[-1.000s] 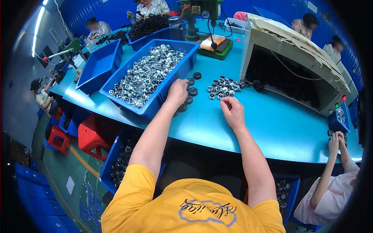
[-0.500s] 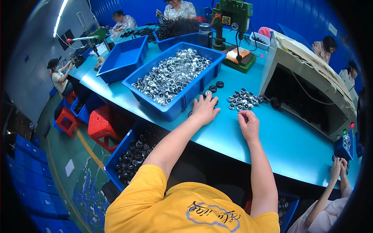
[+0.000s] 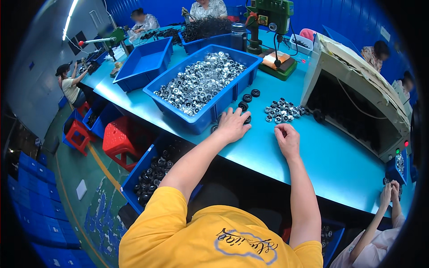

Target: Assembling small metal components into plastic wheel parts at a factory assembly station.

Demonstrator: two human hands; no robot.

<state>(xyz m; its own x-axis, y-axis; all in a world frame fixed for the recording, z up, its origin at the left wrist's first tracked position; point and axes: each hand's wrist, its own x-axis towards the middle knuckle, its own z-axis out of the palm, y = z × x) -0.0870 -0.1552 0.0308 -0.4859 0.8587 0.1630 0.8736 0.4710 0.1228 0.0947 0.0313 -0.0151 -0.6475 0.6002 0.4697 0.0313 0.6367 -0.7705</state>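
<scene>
- We hold our left hand (image 3: 233, 126) palm down among the small black wheels (image 3: 247, 98), fingers slightly apart;
- we keep our right hand (image 3: 287, 139) near the loose pile of chrome wheel hubs (image 3: 283, 110), thumb and fingertips together (we cannot tell whether they pinch anything);
- we see the wheels in a rough row on the turquoise tabletop (image 3: 259, 152), beside a blue plastic bin (image 3: 223, 102) heaped with more hubs.

Wheels (image 3: 247, 98) lie between the bin (image 3: 223, 99) and hubs (image 3: 284, 111).
</scene>
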